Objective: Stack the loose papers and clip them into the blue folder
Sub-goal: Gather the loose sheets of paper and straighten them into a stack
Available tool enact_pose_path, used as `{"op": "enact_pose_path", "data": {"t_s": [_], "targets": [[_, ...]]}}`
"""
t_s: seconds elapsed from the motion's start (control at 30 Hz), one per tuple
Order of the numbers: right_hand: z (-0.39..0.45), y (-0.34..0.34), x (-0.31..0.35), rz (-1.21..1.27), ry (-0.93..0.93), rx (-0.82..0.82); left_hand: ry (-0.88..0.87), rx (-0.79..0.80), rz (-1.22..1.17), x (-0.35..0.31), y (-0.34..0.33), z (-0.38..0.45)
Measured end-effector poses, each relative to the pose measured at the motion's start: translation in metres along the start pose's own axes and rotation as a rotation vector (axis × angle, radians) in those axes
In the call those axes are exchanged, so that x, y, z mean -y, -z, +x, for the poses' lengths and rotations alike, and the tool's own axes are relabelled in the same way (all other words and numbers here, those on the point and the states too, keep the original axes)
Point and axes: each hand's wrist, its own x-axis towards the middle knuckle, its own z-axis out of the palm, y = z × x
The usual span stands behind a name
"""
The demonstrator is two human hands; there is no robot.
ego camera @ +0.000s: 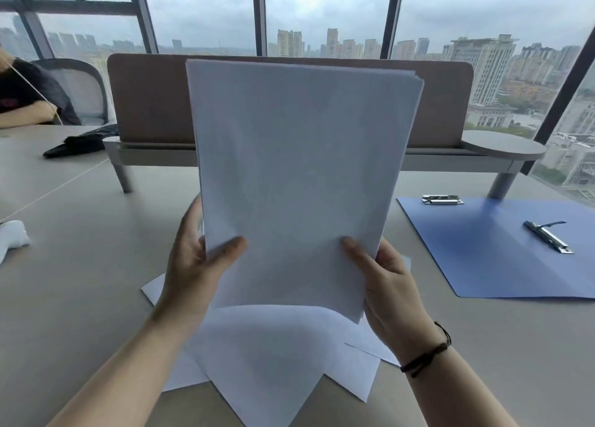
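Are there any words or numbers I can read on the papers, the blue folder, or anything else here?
None can be read.
Paper stack held upright by both hands: blank on the side shown.
Loose sheets on the table: blank.
Blue folder: plain, no label.
Dark shirt at far left: a reddish mark, too blurred to read.

White paper stack (299, 175) upright — blue folder (502, 249) open, flat.

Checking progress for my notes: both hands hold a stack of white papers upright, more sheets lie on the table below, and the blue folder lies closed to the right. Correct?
Not quite: the head view shows the blue folder lying open, clips exposed. The rest stands: left hand and right hand hold the stack upright, loose sheets below.
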Motion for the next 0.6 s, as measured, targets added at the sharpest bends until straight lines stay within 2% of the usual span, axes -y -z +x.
{"op": "enact_pose_path", "data": {"t_s": [0.1, 0.23, 0.3, 0.37, 0.47, 0.53, 0.6], "targets": [[-0.003, 0.001, -0.010, -0.090, -0.071, 0.004, 0.190, -0.011, 0.051, -0.004, -0.006, -0.007], [-0.006, -0.001, -0.020, -0.191, -0.123, -0.028, 0.385, 0.073, -0.052, 0.011, 0.001, -0.003], [-0.004, -0.001, -0.021, -0.200, -0.119, -0.023, 0.387, 0.098, 0.028, 0.017, 0.005, 0.000], [-0.004, -0.001, -0.020, -0.231, -0.129, 0.003, 0.303, 0.051, 0.199, 0.022, 0.008, 0.004], [-0.004, -0.002, -0.015, -0.342, -0.107, 0.060, 0.259, -0.180, 0.199, 0.029, 0.013, 0.012], [0.001, -0.001, -0.015, -0.566, -0.030, 0.054, 0.358, -0.319, -0.008, 0.031, 0.023, 0.022], [0.014, 0.003, -0.025, -1.088, 0.057, 0.097, 0.457, -0.357, -0.276, 0.029, 0.032, 0.028]]}}
